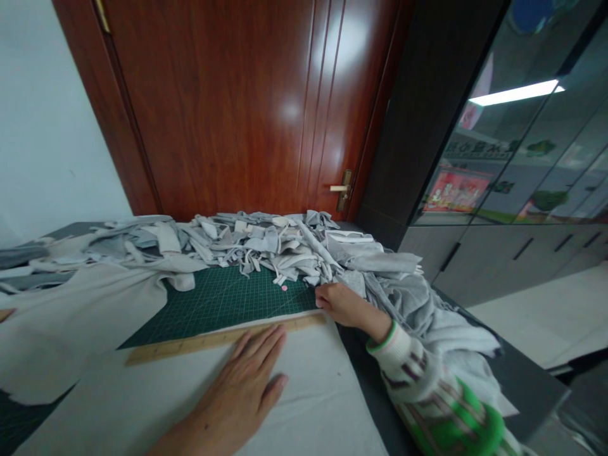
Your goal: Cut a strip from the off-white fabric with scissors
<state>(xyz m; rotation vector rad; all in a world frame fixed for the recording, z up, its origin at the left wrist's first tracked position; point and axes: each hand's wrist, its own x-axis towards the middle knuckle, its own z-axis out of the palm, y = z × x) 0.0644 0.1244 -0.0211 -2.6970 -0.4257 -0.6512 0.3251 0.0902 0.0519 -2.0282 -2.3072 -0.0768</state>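
Observation:
My left hand (240,389) lies flat with its fingers stretched over a wooden ruler (175,348) and the white cloth (316,392) beneath it. The ruler runs along the cloth's far edge, sloping up to the right. Just past the ruler's right end, at the cloth's far right corner, my right hand (339,305) is closed in a fist; whatever it may hold is hidden by the fingers. Under the cloth spreads a green cutting mat (223,297) with a grid. A small pink piece (284,288) rests on the mat near my right hand.
A heap of grey and white cloth scraps (266,244) lines the table's back and right side. Another white cloth piece (109,304) lies at left. Behind stand a brown wooden door (228,107) with a handle (342,189) and a glass-fronted cabinet (503,158).

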